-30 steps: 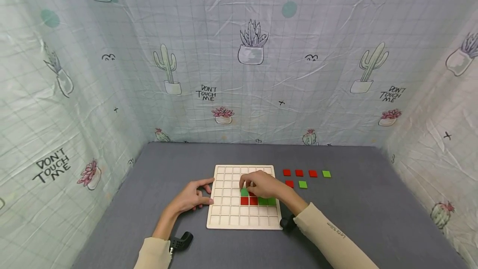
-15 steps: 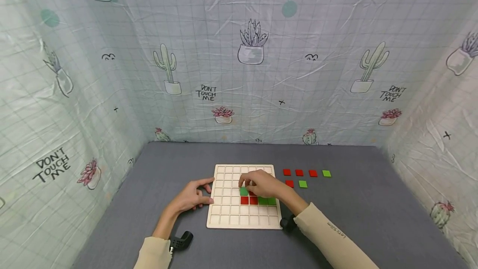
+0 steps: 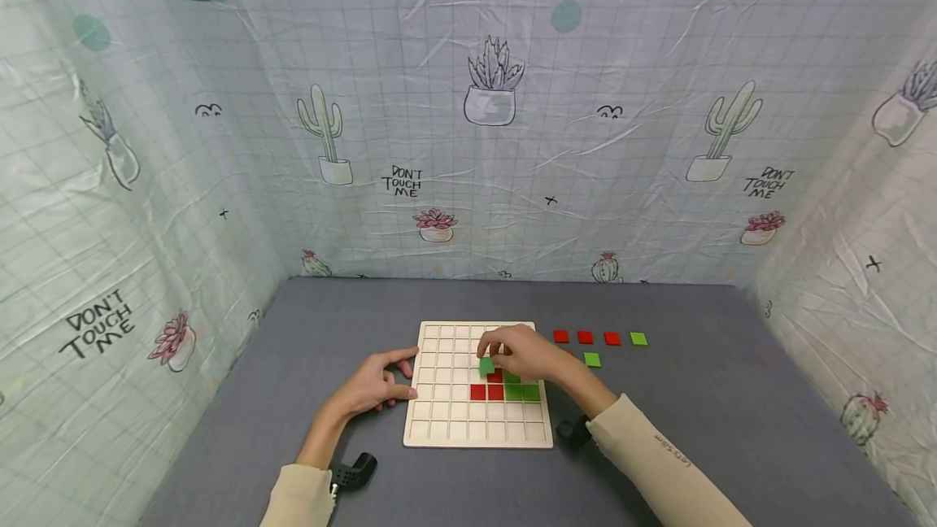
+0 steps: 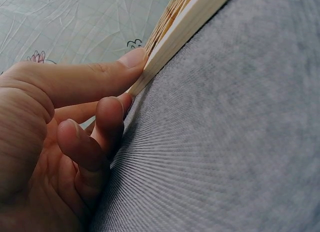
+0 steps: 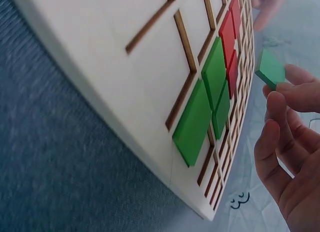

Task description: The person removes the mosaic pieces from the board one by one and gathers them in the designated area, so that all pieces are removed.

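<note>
A pale wooden grid board (image 3: 444,433) lies on the table. My left hand (image 3: 372,385) touches its left edge with the thumb and a stretched index finger, as the left wrist view (image 4: 120,67) also shows. Over the middle of the board, my right hand (image 3: 523,352) pinches a green square tile (image 5: 271,68) between thumb and fingers, raised clear of the grid. Below it, red tiles (image 3: 477,392) and green tiles (image 3: 531,392) sit side by side in a row of cells. Another red tile (image 3: 495,376) and green tile (image 3: 512,378) lie in the row behind, partly covered by the right hand.
Right of the board, loose red tiles (image 3: 585,337) and green tiles (image 3: 638,339) lie in two rows; one red tile is mostly hidden by my right hand. Grey cloth (image 3: 659,429) covers the table. A printed curtain (image 3: 556,242) hangs around the back and sides.
The green tile has come up out of its cell and moved slightly right and away from me in my right hand, baring that cell. My left hand keeps its place.
</note>
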A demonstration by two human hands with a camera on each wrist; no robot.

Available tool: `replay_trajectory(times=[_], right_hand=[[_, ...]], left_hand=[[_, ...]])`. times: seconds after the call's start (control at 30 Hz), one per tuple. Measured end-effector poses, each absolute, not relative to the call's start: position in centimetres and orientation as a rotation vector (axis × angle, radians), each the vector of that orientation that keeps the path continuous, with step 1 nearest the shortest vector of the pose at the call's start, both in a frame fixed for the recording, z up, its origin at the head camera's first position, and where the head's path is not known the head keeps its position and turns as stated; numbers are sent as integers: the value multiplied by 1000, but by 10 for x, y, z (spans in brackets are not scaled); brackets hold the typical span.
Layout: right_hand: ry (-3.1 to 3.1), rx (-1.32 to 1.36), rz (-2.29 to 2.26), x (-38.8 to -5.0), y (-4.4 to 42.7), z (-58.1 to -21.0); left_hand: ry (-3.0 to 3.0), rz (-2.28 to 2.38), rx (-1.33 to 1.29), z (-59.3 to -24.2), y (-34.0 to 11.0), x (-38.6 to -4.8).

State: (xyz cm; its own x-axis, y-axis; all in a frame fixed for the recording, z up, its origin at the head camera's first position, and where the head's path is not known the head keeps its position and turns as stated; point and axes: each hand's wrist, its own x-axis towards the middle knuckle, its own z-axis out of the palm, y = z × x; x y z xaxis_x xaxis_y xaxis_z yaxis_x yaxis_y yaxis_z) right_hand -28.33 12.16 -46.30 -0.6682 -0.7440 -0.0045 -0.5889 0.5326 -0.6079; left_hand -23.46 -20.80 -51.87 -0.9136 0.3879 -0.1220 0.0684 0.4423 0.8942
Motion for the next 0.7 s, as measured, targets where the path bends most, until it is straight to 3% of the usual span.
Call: replay_trajectory(times=[0.7], right_hand=[[2591, -1060, -893, -279, 159, -454]], left_hand=[[2394, 1472, 404, -522, -209, -236]])
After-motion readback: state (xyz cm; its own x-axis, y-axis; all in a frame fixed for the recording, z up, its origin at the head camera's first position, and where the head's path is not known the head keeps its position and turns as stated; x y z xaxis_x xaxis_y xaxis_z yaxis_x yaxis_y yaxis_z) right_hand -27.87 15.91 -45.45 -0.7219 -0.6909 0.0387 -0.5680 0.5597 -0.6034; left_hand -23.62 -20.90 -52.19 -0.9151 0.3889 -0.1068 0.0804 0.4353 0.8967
